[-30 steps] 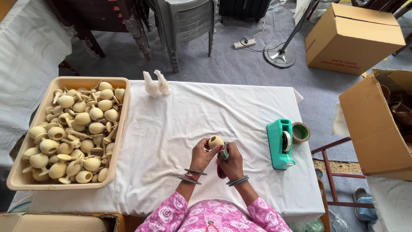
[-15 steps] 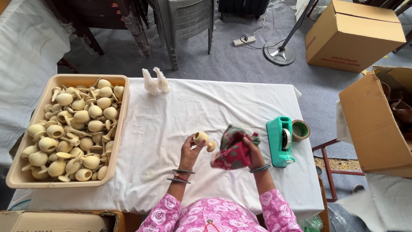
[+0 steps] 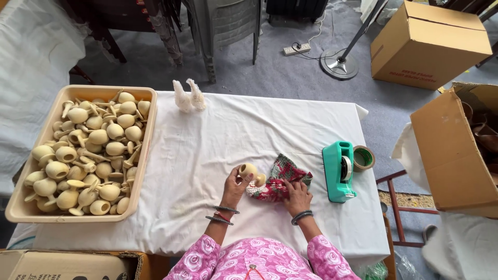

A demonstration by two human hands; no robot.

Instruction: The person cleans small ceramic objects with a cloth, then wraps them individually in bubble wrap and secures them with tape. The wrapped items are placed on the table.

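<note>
the open cardboard box point(image 3: 456, 150) runs off the right edge, its brown contents too dim to identify.
</note>
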